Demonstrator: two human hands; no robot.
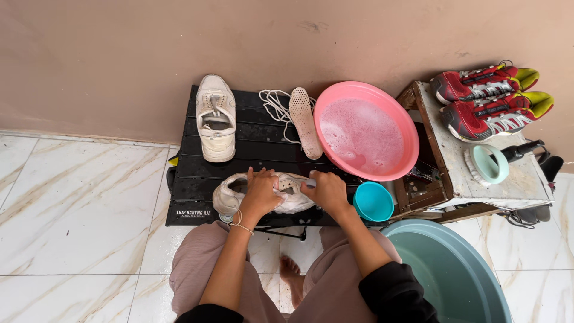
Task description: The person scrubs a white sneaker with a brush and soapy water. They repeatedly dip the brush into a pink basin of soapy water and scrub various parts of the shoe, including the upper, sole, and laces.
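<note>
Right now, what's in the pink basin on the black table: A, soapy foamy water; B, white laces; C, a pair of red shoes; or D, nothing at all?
A: the pink basin holds pale, foamy water, while the white laces lie on the black table beside it.

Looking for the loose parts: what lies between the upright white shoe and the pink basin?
In the head view, tangled white laces and a white insole lie between white shoe and pink basin.
</note>
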